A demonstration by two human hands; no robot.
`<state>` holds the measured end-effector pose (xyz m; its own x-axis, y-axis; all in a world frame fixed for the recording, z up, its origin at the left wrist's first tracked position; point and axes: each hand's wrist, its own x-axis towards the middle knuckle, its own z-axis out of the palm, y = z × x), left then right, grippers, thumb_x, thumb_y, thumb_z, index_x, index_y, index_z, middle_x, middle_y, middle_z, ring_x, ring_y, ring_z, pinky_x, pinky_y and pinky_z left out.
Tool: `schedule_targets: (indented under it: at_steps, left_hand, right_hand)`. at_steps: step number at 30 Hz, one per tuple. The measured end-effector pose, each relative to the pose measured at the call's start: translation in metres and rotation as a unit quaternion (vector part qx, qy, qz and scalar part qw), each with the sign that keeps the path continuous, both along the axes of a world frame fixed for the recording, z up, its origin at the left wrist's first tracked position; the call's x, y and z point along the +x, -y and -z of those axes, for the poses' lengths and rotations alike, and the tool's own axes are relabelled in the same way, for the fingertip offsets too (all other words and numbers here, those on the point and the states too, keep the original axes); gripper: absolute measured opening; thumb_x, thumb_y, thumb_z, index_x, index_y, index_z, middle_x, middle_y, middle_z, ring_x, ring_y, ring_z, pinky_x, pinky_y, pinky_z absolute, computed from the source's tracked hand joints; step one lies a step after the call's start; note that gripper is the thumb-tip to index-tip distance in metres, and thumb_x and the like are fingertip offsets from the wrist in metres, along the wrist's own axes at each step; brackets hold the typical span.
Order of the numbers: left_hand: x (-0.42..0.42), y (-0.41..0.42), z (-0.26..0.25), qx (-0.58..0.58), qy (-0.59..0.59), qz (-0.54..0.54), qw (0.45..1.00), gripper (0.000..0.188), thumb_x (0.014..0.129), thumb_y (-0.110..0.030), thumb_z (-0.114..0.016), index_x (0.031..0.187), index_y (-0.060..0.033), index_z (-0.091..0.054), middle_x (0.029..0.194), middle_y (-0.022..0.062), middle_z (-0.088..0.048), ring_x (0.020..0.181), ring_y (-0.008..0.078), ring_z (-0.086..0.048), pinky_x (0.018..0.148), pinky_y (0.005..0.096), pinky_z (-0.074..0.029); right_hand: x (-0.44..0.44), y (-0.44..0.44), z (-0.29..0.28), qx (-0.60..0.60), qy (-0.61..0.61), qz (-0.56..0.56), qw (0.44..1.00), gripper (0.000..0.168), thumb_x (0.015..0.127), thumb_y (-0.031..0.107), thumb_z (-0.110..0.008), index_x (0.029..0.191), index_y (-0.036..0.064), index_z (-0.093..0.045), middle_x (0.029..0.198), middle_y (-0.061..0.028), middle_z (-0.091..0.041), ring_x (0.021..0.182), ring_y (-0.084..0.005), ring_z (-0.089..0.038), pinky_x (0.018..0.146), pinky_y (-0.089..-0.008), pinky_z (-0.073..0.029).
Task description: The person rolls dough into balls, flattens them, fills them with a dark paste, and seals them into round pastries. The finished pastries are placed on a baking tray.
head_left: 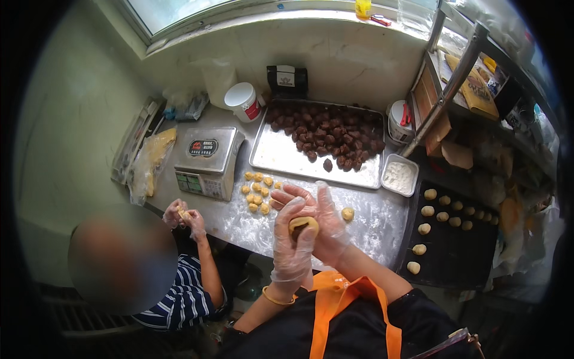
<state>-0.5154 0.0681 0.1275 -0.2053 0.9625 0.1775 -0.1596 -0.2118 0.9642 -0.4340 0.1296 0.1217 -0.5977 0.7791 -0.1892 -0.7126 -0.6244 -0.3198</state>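
My left hand (291, 244), in a clear plastic glove, holds a yellow dough piece (309, 221) wrapped partly around a dark brown filling (297, 229). Against it rests my right hand (329, 229), gloved too, with its fingers spread and nothing else seen in it. One yellow dough ball (347, 214) lies on the floured metal table (372, 229) to the right of my hands, and several small dough pieces (257, 187) sit to their left. A metal tray (278, 155) of dark brown filling lumps (332, 134) stands behind. At the right, a black tray (453, 256) carries rows of pale dough balls (419, 249).
A co-worker (179, 287) at the left handles a dough piece with gloved hands. Near them is a digital scale (208, 152). White tubs (242, 101) flank the metal tray, and a plastic container of white flour (400, 176) touches its right side. A metal rack (444, 94) rises at the right.
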Motion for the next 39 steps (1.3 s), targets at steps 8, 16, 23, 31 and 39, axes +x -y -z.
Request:
schedule_targets:
  at_steps: [8,16,23,31,39]
  left_hand:
    - [-0.009,-0.008,0.042,0.141,-0.362,-0.054,0.920,0.056,0.108,-0.040,-0.058,0.149,-0.0035,-0.050,0.136,0.0176,-0.050,0.126,0.0325,-0.051,0.112,0.0442,-0.038]
    - [-0.061,-0.013,-0.023,0.201,-0.488,0.052,0.848,0.111,0.079,-0.077,-0.074,0.154,-0.0018,-0.042,0.154,0.0232,-0.048,0.152,0.0444,-0.033,0.126,0.0605,-0.018]
    - [-0.050,-0.013,-0.038,0.129,-0.599,-0.027,0.790,0.103,0.093,-0.075,-0.059,0.159,0.0011,-0.041,0.163,0.0246,-0.040,0.157,0.0472,-0.023,0.127,0.0608,-0.015]
    - [-0.013,0.008,-0.019,0.114,-0.436,-0.134,0.883,0.084,0.106,-0.064,-0.039,0.158,0.0021,-0.042,0.170,0.0273,-0.026,0.160,0.0464,-0.018,0.129,0.0565,-0.013]
    - [-0.007,0.008,-0.025,0.149,-0.314,-0.081,0.934,0.055,0.109,-0.035,-0.042,0.151,0.0004,-0.052,0.165,0.0294,-0.037,0.160,0.0438,-0.022,0.130,0.0554,-0.002]
  right_hand:
    - [-0.001,0.011,0.022,-0.086,-0.038,-0.054,0.994,0.075,0.110,0.066,-0.023,0.152,0.008,-0.044,0.149,-0.0172,-0.058,0.137,-0.0283,-0.056,0.120,-0.0426,-0.043]
    - [0.010,0.017,-0.011,-0.087,-0.049,-0.216,0.971,0.064,0.112,0.055,-0.042,0.152,0.005,-0.046,0.142,-0.0147,-0.058,0.132,-0.0282,-0.060,0.113,-0.0435,-0.052]
    - [0.022,0.025,-0.011,0.048,-0.004,-0.100,0.994,0.057,0.112,0.034,-0.045,0.161,0.004,-0.038,0.154,-0.0133,-0.051,0.140,-0.0256,-0.054,0.120,-0.0397,-0.044]
    - [0.000,0.017,-0.036,0.136,-0.072,-0.022,0.988,0.072,0.112,0.052,-0.034,0.170,0.012,-0.017,0.176,-0.0130,-0.019,0.161,-0.0266,-0.022,0.131,-0.0412,-0.022]
    - [-0.015,0.027,-0.019,0.196,-0.102,0.073,0.973,0.066,0.114,0.043,-0.041,0.168,0.009,-0.024,0.174,-0.0116,-0.022,0.158,-0.0291,-0.026,0.130,-0.0461,-0.021]
